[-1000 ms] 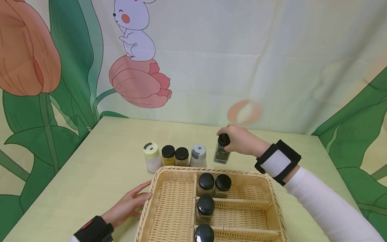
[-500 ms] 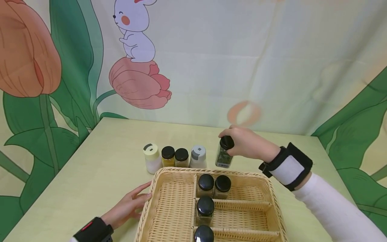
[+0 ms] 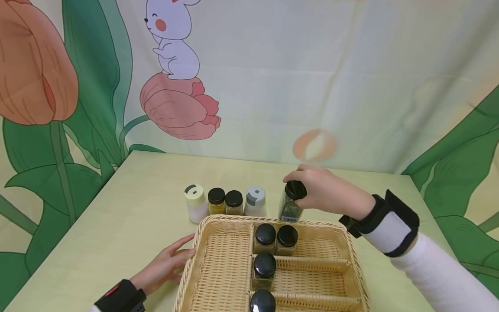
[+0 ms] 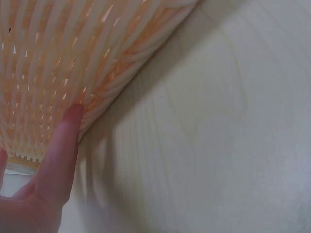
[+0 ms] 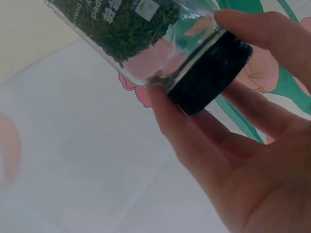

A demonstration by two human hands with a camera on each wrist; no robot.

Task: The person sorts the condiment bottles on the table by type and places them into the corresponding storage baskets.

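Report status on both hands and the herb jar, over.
Left hand touching basket. Right hand gripping herb jar around its black lid. Herb jar near back rim, not inside. Back compartment partly taken by two jars.

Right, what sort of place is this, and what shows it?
Probably a staged filming corner: a printed rabbit-and-tulip cloth backdrop behind a pale wood-grain table, and bulky black wristbands worn while handling a black-lidded glass jar.

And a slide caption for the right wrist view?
Right hand gripping a clear jar of green flakes near its black lid.
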